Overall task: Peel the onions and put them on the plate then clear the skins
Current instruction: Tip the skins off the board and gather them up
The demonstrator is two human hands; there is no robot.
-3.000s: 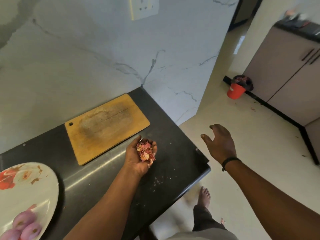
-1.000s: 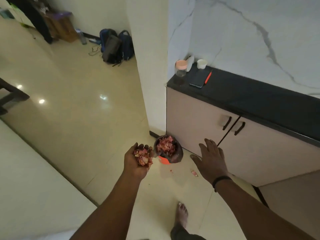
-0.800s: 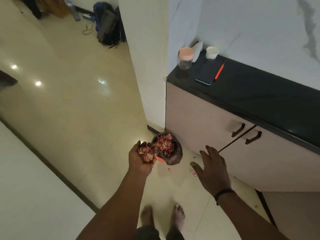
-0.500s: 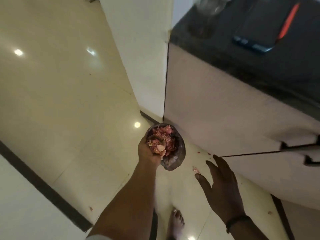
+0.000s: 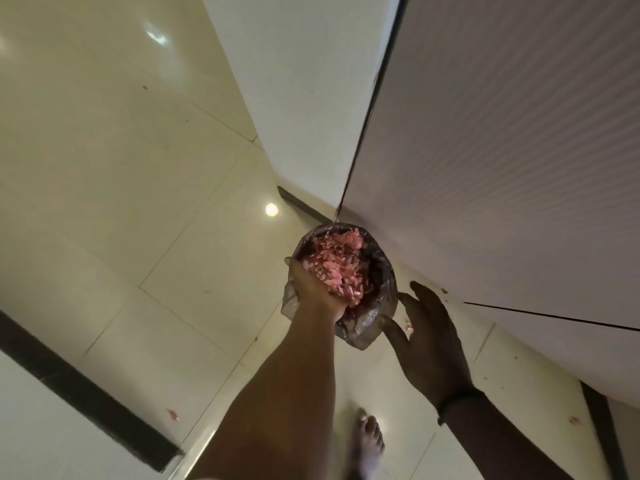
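Head view, left to right: we note a dark strip (image 5: pixel 79 393) crossing the pale tiled floor (image 5: pixel 138 202) at the lower left, with one small pink scrap (image 5: pixel 172 414) lying just beside it. Our left hand (image 5: pixel 317 292) reaches over the near-left rim of the bin (image 5: pixel 377 306), which is lined with a dark plastic bag and stands on the floor against the base of the cabinet (image 5: pixel 502 168). Pink onion skins (image 5: pixel 337 265) fill the bin's mouth and lie against the left hand; we cannot tell whether its fingers grasp any. A bare foot (image 5: pixel 367 441) stands near the bottom edge. Our right hand (image 5: pixel 429 337) hovers just right of the bin, fingers spread and relaxed, grasping nothing, a dark band (image 5: pixel 459 400) on its wrist.
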